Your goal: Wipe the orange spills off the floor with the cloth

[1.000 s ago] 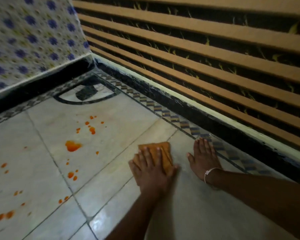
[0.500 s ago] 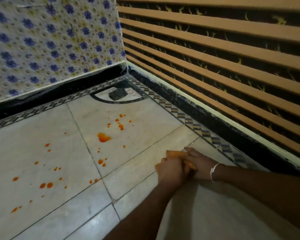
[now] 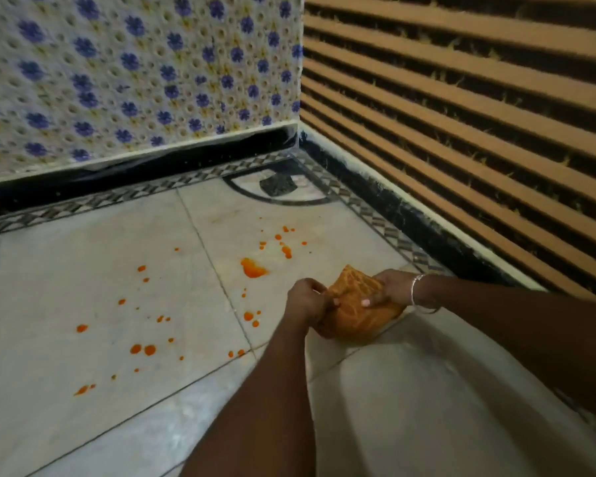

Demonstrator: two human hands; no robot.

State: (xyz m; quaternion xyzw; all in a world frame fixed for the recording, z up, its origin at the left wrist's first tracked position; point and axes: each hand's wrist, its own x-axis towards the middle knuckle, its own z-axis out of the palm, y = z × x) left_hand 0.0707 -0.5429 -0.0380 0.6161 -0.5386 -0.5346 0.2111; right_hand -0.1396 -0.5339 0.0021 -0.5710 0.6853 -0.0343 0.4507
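So the biggest thing here is the tiled floor [image 3: 83, 263], pale marble-looking slabs with dark grout lines, running up to a floral-papered wall [image 3: 117, 74] far ahead of the hands and a slatted brown wall [image 3: 461, 108] off to their right. Black skirting runs along both.

Next down: the orange spills [image 3: 253, 269]. They're all out to the left and ahead of the hands, none under them. The fattest blob sits just ahead-left of the left hand, a cluster of drips lies further ahead toward the corner, and a long scatter of smaller dots trails off well to the left.

Then the cloth [image 3: 358, 311], an orange patterned rag, bunched up between both hands, its bottom looking like it rests on the floor. The left hand [image 3: 307, 299] is curled closed on its left edge, and the right hand [image 3: 391, 287] is clamped over the top with the thumb pressed into the fabric. There's a silver bangle [image 3: 414, 292] on that wrist.

What could go wrong, I reckon: the rag's wadded, so a pass with a lump like that could smear the big blob across the tile instead of lifting it. Also orange on orange, so it's hard to spot when the cloth's saturated and just redepositing. And those tiny dots far left are easy to miss
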